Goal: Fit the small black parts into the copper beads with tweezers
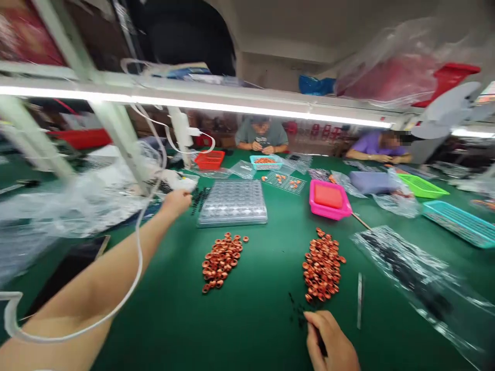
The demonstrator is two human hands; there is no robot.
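Note:
My left hand [177, 202] is stretched far out on the left, its fingers curled closed beside a patch of small black pieces [199, 200]. Whatever those fingers hold, if anything, is too small to make out. Low on the right, my right hand [331, 341] has thumb and forefinger pinched together at some scattered tiny black pieces [298, 309]; what is in the pinch cannot be told. Just beyond it lies a heap of copper-coloured rings [322, 265]. A second heap of copper-coloured rings [222, 262] lies left of centre, in front of a stack of clear plastic trays [234, 202].
A pink basket [314, 208] holds an orange-red block. Tweezers [360, 300] and a clear bag with black contents [417, 278] lie at right. A white cable [139, 247] hangs across my left arm. Under a lit shelf [232, 105], two people sit across the green table [270, 319].

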